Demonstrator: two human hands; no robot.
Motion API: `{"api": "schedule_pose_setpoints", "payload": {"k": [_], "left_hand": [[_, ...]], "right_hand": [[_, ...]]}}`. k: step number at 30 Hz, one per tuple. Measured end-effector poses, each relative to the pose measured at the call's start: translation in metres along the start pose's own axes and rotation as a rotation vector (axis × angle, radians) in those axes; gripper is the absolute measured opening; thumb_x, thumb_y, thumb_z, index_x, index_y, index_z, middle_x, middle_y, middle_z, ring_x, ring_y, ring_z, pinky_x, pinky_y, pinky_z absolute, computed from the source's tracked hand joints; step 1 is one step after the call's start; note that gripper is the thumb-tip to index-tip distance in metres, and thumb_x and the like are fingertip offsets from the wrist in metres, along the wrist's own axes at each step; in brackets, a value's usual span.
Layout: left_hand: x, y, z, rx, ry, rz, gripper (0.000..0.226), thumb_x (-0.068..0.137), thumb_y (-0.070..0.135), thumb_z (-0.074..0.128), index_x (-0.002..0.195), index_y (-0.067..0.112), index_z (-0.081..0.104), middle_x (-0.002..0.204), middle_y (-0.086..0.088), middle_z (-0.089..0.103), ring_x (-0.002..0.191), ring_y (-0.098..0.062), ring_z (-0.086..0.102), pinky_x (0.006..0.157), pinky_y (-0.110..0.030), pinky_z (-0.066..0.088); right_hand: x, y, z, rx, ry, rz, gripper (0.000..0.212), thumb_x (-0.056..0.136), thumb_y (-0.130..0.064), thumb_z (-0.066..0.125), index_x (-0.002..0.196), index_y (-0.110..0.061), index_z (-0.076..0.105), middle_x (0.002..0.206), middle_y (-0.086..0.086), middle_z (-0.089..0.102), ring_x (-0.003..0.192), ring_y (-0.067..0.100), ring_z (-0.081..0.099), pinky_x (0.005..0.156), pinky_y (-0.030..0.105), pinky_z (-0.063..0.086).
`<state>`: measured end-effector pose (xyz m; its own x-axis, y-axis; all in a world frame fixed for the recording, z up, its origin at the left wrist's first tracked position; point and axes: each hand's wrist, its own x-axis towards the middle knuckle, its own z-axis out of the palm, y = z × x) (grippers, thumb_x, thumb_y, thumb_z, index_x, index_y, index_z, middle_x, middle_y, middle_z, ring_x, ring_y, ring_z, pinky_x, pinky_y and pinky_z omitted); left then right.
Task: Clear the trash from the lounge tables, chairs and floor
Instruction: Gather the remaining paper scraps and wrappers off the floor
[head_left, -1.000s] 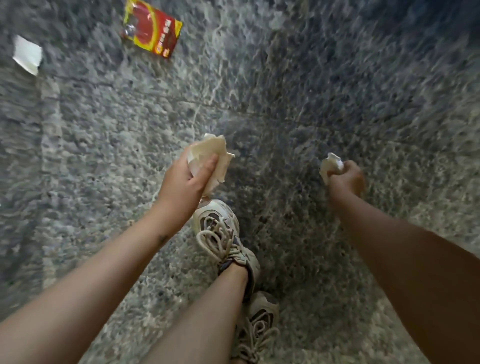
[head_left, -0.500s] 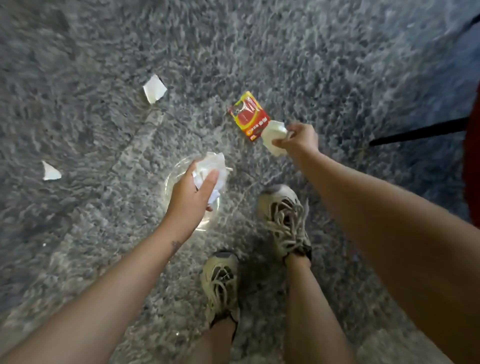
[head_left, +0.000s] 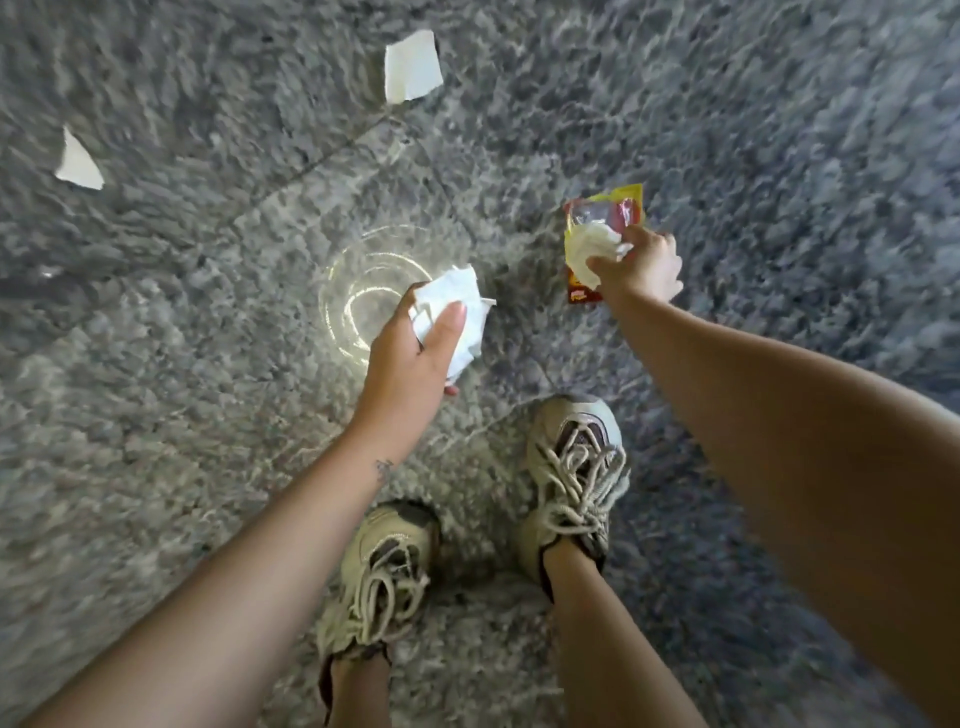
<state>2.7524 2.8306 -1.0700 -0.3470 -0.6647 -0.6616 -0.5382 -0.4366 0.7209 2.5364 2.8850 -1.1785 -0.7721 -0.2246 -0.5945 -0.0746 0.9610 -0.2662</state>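
Note:
My left hand (head_left: 410, 358) grips a crumpled white tissue (head_left: 457, 317) above the grey stone floor. My right hand (head_left: 641, 267) holds a second crumpled tissue (head_left: 592, 249) and reaches down onto a red and yellow snack wrapper (head_left: 605, 208) lying on the floor; whether the fingers have hold of the wrapper is hidden. Two torn white paper scraps lie farther off: one paper scrap (head_left: 412, 66) at the top centre, another paper scrap (head_left: 78, 165) at the far left.
A bright round reflection (head_left: 371, 296) shines on the polished floor just left of my left hand. My two beige laced sneakers, the left sneaker (head_left: 382, 574) and the right sneaker (head_left: 574, 478), stand at the bottom centre. Speckled grey floor fills the rest of the view.
I have stepped towards the wrapper and bent lower. My right hand has come down onto the snack wrapper with its tissue. My left hand still holds its tissue.

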Motion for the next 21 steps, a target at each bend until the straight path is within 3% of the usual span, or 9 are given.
{"api": "schedule_pose_setpoints", "payload": {"k": [3,6,9,11,15,19,21], "left_hand": [[-0.006,-0.004,-0.004,-0.001,0.031,0.008,0.016,0.095,0.033,0.051,0.109,0.028,0.056,0.085,0.009,0.064,0.063,0.001,0.061,0.046,-0.019,0.048],[-0.007,-0.007,-0.01,-0.029,0.054,-0.013,0.013,0.095,0.031,0.051,0.106,0.03,0.055,0.088,0.005,0.064,0.067,-0.005,0.062,0.045,-0.019,0.048],[-0.003,-0.006,-0.018,-0.065,0.094,-0.024,0.027,0.094,0.033,0.051,0.117,0.021,0.055,0.095,-0.001,0.064,0.073,-0.012,0.061,0.046,-0.019,0.047],[0.005,-0.006,-0.024,-0.094,0.121,-0.005,0.026,0.094,0.034,0.052,0.116,0.02,0.055,0.086,0.002,0.065,0.063,-0.005,0.06,0.045,-0.019,0.047],[0.049,-0.01,-0.031,-0.155,0.199,0.008,0.016,0.094,0.029,0.052,0.107,0.023,0.058,0.068,0.014,0.064,0.057,-0.001,0.058,0.044,-0.025,0.05],[0.114,-0.014,-0.038,-0.152,0.268,0.061,0.019,0.094,0.034,0.052,0.109,0.024,0.058,0.096,0.001,0.066,0.083,-0.016,0.063,0.069,-0.038,0.053],[0.144,-0.011,-0.041,-0.161,0.282,0.092,0.028,0.094,0.035,0.05,0.113,0.015,0.058,0.101,-0.006,0.066,0.084,-0.019,0.061,0.066,-0.033,0.051]], "right_hand": [[-0.008,-0.002,-0.001,-0.056,0.047,-0.039,0.039,0.077,-0.03,0.07,0.115,-0.032,0.061,0.123,0.005,0.053,0.118,0.027,0.044,0.097,0.038,0.029],[-0.017,-0.008,-0.005,0.095,0.054,-0.14,0.038,0.077,-0.019,0.067,0.114,-0.028,0.063,0.116,0.007,0.054,0.108,0.024,0.052,0.09,0.027,0.034],[-0.024,-0.023,-0.014,0.16,0.06,-0.257,0.035,0.078,-0.013,0.064,0.112,-0.023,0.064,0.108,0.006,0.055,0.099,0.022,0.054,0.078,0.022,0.034],[-0.022,-0.036,-0.018,0.189,0.03,-0.339,0.037,0.079,-0.015,0.064,0.114,-0.025,0.062,0.099,-0.002,0.052,0.092,0.018,0.052,0.077,0.024,0.037],[-0.01,-0.071,-0.011,0.252,-0.007,-0.589,0.05,0.076,-0.013,0.067,0.123,-0.027,0.058,0.09,-0.008,0.049,0.078,0.009,0.044,0.066,0.012,0.028],[0.013,-0.111,0.011,0.325,-0.036,-0.764,0.053,0.073,-0.008,0.069,0.122,-0.025,0.056,0.095,-0.011,0.056,0.077,0.004,0.046,0.064,0.01,0.03],[0.024,-0.131,0.02,0.373,-0.064,-0.827,0.052,0.072,-0.005,0.069,0.117,-0.027,0.054,0.089,-0.023,0.054,0.066,0.0,0.045,0.059,0.007,0.033]]}}
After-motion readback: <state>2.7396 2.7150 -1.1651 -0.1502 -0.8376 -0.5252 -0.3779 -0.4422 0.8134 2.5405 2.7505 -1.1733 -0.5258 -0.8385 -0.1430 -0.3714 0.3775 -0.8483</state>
